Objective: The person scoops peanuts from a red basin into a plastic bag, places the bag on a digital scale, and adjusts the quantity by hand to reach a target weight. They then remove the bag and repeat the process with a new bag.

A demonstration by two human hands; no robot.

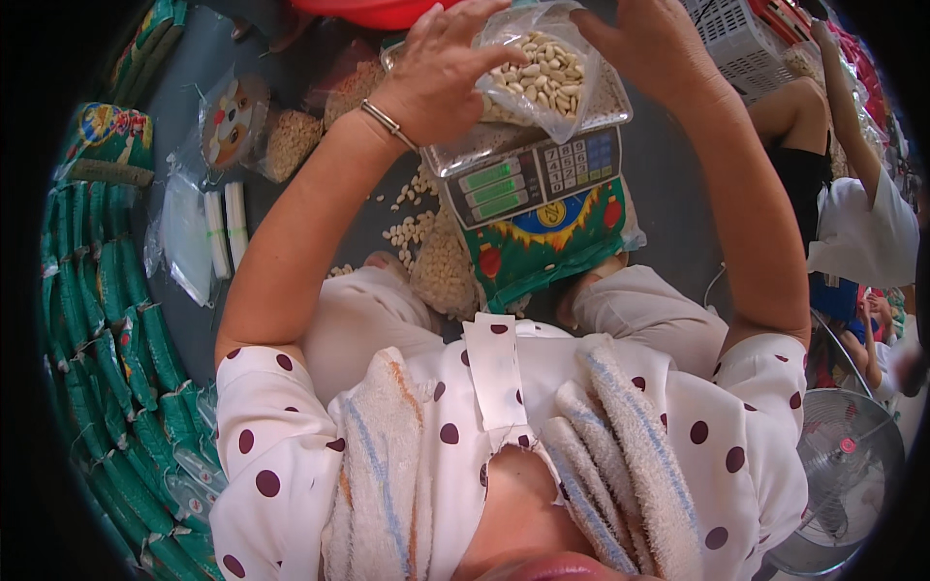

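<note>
A clear plastic bag of pale beans (545, 76) rests on the metal pan (607, 109) of a digital scale, whose green displays (494, 185) are lit. My left hand (443, 80) is at the bag's left side, fingers spread, with its thumb reaching over the beans. Whether that thumb touches the plastic I cannot tell. To the bag's right is my right hand (643, 51), its thumb near the bag's upper edge; the top of the picture cuts off its fingertips. Beneath the scale's front lies a green printed sack (559, 232).
Loose beans (407, 229) and a filled bag (445, 265) lie below the scale. Bundled clear bags (192, 232) are at left, beside stacked green packages (116, 348). A red basin (370, 11), white crate (741, 47), floor fan (846, 465) and another person (864, 225) surround me.
</note>
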